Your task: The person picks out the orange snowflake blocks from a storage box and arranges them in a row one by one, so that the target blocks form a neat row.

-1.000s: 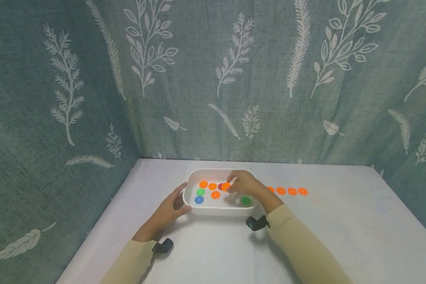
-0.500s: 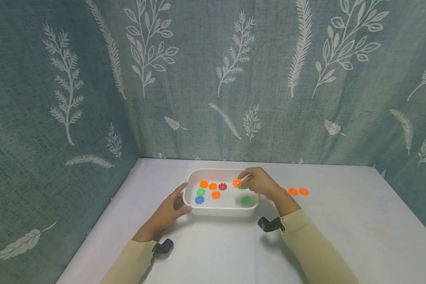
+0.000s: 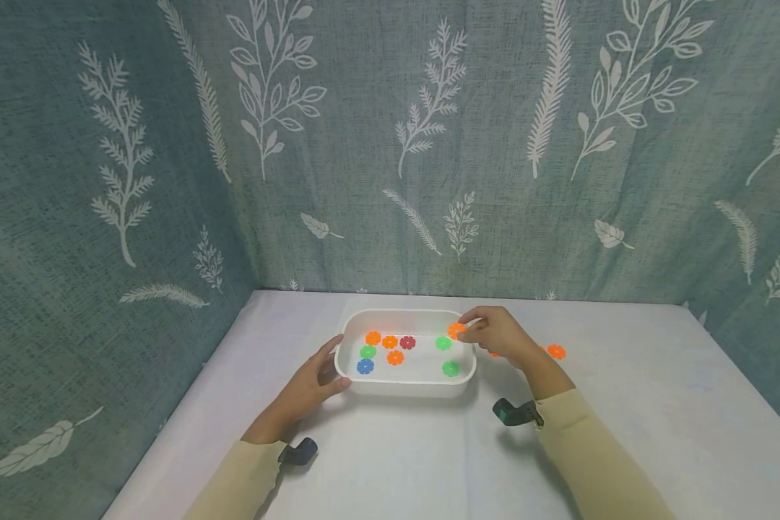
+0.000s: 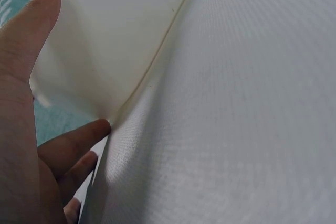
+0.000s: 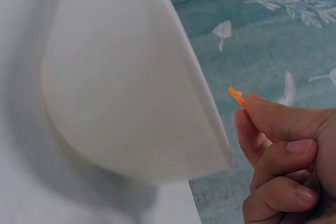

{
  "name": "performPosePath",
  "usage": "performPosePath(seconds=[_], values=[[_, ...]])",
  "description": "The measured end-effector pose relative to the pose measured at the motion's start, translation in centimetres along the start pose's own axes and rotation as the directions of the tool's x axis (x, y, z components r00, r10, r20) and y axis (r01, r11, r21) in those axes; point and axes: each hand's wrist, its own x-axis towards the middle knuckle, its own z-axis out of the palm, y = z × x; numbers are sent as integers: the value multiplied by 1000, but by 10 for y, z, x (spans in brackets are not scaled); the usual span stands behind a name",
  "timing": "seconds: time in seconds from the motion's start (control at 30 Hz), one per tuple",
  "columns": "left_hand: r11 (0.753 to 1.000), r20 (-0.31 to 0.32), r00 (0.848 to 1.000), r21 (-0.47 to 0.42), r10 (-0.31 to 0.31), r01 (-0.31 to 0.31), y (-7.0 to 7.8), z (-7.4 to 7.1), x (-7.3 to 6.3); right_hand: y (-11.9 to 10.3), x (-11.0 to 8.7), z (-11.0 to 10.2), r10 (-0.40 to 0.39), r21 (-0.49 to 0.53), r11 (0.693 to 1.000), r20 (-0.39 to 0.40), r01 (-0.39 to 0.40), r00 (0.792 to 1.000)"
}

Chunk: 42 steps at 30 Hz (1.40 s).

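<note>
White tray (image 3: 403, 388): on the table (image 3: 377, 462), level, long side toward the wearer, with loose notched discs lying in it. Work looks part done, a judgement from where the colours lie.

Left hand (image 3: 308, 383): at the tray's left end, thumb at the near corner, fingers on the outer side; appears to be steadying it. Left wrist view puts thumb and a fingertip against the outer wall.

Right hand (image 3: 499, 334): at the tray's right end, pinching one orange disc (image 3: 456, 331) between thumb and forefinger, other fingers curled. Disc raised, edge-on and apart from the rim in the right wrist view; overlaps the tray's far right corner as seen from the head. Not yet set down.

Outside, right of tray: only orange discs (image 3: 557, 352) seen on the table, partly covered by the right arm (image 3: 546, 375); full count cannot be told. Probably the finished portion, orange being set apart.

Inside: three orange pieces (image 3: 395, 357) lie toward the left half, apparently yet to be dealt with, plus the one in hand. Among them, one red disc (image 3: 407, 342), three green discs (image 3: 451, 368), one blue disc (image 3: 365, 366) near the left end. No other colour than orange visible outside.
</note>
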Motion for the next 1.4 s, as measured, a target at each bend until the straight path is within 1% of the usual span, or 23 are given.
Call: performPosePath(seconds=[0.1,0.3,0.57,0.73,0.9,1.03,1.1,1.27,1.4], values=[[1000,4,1000,-5,9,-9,-1,0,1,5,-2,-5,6,-7,1000,-11,-6,1000],[1000,9,1000,-14,7,-6,-3,1,1,16,-4,-17,11,-29,999,-28,-12,1000],[1000,2,1000,-15,-2,2,-2,1,1,27,-9,-32,17,-17,1000,-34,-17,999],[1000,-3,1000,-5,-5,5,-2,2,0,33,-13,-41,43,-16,999,-52,-44,998],[1000,-3,1000,-4,6,-6,-1,1,0,38,-17,-49,63,-16,998,-75,-64,995],[1000,1,1000,-11,18,-18,-1,1,-1,43,-18,-55,58,-3,998,-76,-59,995],[1000,1,1000,-10,20,-20,-1,0,0,47,-18,-59,52,-13,998,-80,-54,995],[1000,-5,1000,-4,4,-4,-1,1,0,56,-20,-68,45,-40,998,-91,-49,995],[1000,-7,1000,-6,-5,5,-1,1,0,62,-23,-76,47,-31,998,-97,-50,994]])
